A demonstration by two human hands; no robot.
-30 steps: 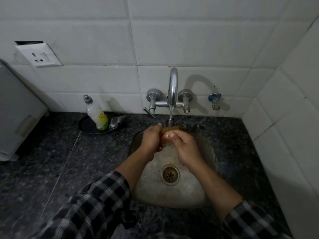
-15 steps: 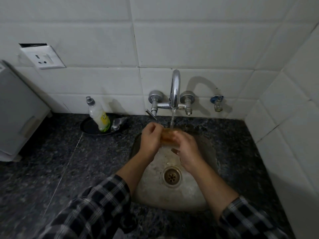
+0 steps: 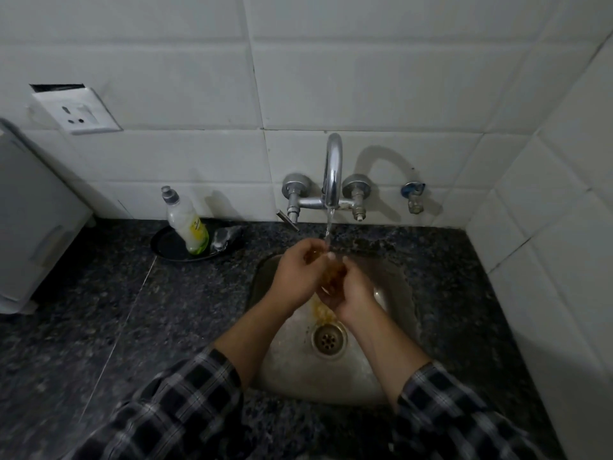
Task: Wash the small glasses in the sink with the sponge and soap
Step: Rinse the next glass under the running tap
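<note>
Glass [image 3: 331, 273] tips now under the tap [image 3: 332, 171], fingers of left hand [image 3: 297, 277] and right hand [image 3: 353, 292] curled round it; brown water [image 3: 320, 310] newly reaches the drain [image 3: 330, 338]. Soaping likely remains.

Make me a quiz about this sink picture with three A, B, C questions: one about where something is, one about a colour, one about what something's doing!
1. Where is the soap bottle? A in the sink; B on the black dish left of the tap; C on the floor.
2. What colour are the wall tiles? A white; B red; C green.
3. The tap is: A running; B off; C covered.

Answers: 1 B, it stands on the dish. 2 A, they are plainly white. 3 A, water falls onto the small glass held by the left hand and right hand.
</note>
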